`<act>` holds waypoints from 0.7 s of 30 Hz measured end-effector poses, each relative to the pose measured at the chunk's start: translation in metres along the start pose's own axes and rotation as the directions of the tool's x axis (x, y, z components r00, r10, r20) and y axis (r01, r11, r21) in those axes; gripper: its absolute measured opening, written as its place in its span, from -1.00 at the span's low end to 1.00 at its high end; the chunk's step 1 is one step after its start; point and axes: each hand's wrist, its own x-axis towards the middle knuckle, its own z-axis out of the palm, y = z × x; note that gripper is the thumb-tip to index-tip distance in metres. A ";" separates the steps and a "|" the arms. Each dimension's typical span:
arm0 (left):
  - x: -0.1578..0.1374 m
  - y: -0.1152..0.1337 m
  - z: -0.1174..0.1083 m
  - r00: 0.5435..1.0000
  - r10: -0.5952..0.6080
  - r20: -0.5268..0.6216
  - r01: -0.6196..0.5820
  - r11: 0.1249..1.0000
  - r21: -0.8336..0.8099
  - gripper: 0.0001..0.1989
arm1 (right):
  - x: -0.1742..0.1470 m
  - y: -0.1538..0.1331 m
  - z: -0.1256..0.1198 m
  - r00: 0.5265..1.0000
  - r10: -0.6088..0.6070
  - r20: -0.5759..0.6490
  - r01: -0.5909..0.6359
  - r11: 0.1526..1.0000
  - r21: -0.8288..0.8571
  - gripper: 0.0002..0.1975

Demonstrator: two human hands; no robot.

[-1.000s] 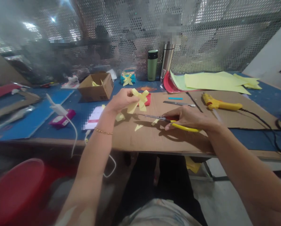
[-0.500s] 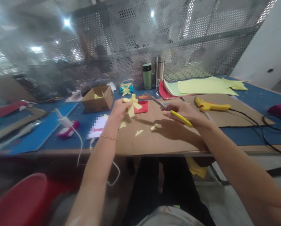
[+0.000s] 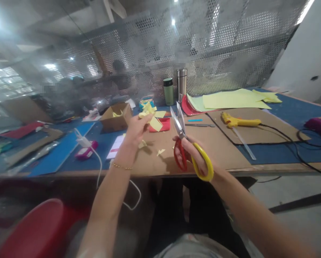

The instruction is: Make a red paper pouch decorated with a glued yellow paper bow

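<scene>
My left hand (image 3: 139, 128) pinches a yellow paper flower (image 3: 155, 123) with strip-like petals, raised above the cardboard sheet (image 3: 219, 154). In my right hand (image 3: 196, 152) is a pair of scissors (image 3: 181, 133) with one red and one yellow handle loop. Its blades point up and away from me, slightly apart, and do not touch the paper. Behind the flower lies a red piece (image 3: 164, 124), partly hidden. Small yellow scraps (image 3: 161, 152) are scattered on the cardboard between my hands.
Right of the cardboard lies a yellow glue gun (image 3: 241, 121) with a glue stick and black cord. An open cardboard box (image 3: 114, 120) stands left, a green tumbler (image 3: 168, 92) and steel flask (image 3: 181, 84) behind. A craft knife (image 3: 200, 125) and a white-corded purple device (image 3: 86, 150) also lie there.
My right hand has turned the scissors from pointing left to pointing upward, showing both handle loops and parted blades. The paper flower has tilted in my left hand. The view has shifted slightly.
</scene>
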 end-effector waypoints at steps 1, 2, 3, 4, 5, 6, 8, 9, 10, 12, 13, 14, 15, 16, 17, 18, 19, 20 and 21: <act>-0.006 0.003 -0.001 1.000 0.014 -0.002 -0.014 1.000 -0.005 -0.78 | -0.007 0.005 0.005 1.000 0.022 -0.011 -0.022 1.000 0.019 -0.29; -0.013 0.005 -0.003 1.000 0.028 -0.007 -0.028 1.000 -0.010 -0.77 | -0.015 0.010 0.009 0.999 0.043 -0.016 -0.043 0.999 0.034 -0.28; -0.019 0.006 -0.004 0.999 0.041 -0.018 -0.041 0.999 -0.012 -0.75 | -0.023 0.016 0.013 0.998 0.058 -0.015 -0.057 0.997 0.049 -0.28; -0.026 0.008 -0.005 0.998 0.054 -0.032 -0.054 0.998 -0.012 -0.73 | -0.031 0.022 0.017 0.997 0.070 -0.013 -0.069 0.996 0.062 -0.29; -0.032 0.009 -0.006 0.997 0.070 -0.046 -0.070 0.997 -0.012 -0.71 | -0.039 0.027 0.020 0.996 0.083 -0.007 -0.083 0.994 0.073 -0.30; -0.039 0.010 -0.006 0.994 0.090 -0.060 -0.091 0.996 -0.009 -0.70 | -0.047 0.033 0.023 0.995 0.095 -0.003 -0.095 0.993 0.076 -0.31; -0.050 0.011 -0.004 0.986 0.141 -0.091 -0.141 0.990 0.005 -0.70 | -0.060 0.043 0.029 0.994 0.111 0.001 -0.111 0.991 0.077 -0.33; -0.055 0.011 -0.002 0.980 0.165 -0.108 -0.165 0.986 0.015 -0.70 | -0.066 0.048 0.032 0.993 0.114 -0.003 -0.113 0.991 0.071 -0.33; -0.060 0.011 0.000 0.974 0.188 -0.124 -0.186 0.982 0.024 -0.71 | -0.069 0.052 0.035 0.993 0.114 -0.006 -0.114 0.991 0.064 -0.33; -0.070 0.010 0.006 0.961 0.227 -0.160 -0.223 0.974 0.039 -0.71 | -0.073 0.059 0.041 0.994 0.111 -0.004 -0.111 0.993 0.046 -0.35; -0.074 0.009 0.010 0.954 0.242 -0.177 -0.238 0.970 0.045 -0.72 | -0.073 0.062 0.043 0.994 0.107 0.000 -0.107 0.993 0.041 -0.35; -0.078 0.007 0.013 0.947 0.255 -0.193 -0.250 0.967 0.052 -0.73 | -0.072 0.065 0.046 0.995 0.102 0.002 -0.102 0.994 0.040 -0.36; -0.082 0.005 0.016 0.942 0.263 -0.209 -0.256 0.965 0.058 -0.74 | -0.071 0.067 0.048 0.995 0.098 0.004 -0.098 0.994 0.041 -0.37; -0.086 0.003 0.019 0.938 0.265 -0.225 -0.258 0.964 0.062 -0.76 | -0.069 0.070 0.049 0.996 0.094 0.002 -0.094 0.995 0.043 -0.38; -0.089 0.000 0.021 0.934 0.264 -0.239 -0.256 0.965 0.065 -0.77 | -0.068 0.072 0.050 0.996 0.088 -0.002 -0.088 0.995 0.045 -0.38; -0.093 -0.003 0.022 0.931 0.261 -0.254 -0.252 0.965 0.067 -0.77 | -0.066 0.073 0.051 0.997 0.080 -0.005 -0.080 0.996 0.046 -0.40; -0.095 -0.007 0.023 0.928 0.259 -0.269 -0.249 0.966 0.069 -0.77 | -0.065 0.075 0.052 0.998 0.069 -0.010 -0.069 0.997 0.046 -0.41; -0.098 -0.011 0.023 0.924 0.258 -0.282 -0.248 0.966 0.072 -0.76 | -0.064 0.076 0.052 0.998 0.055 -0.015 -0.054 0.997 0.045 -0.43; -0.100 -0.014 0.023 0.921 0.258 -0.291 -0.246 0.966 0.075 -0.75 | -0.063 0.077 0.052 0.999 0.041 -0.019 -0.040 0.998 0.044 -0.44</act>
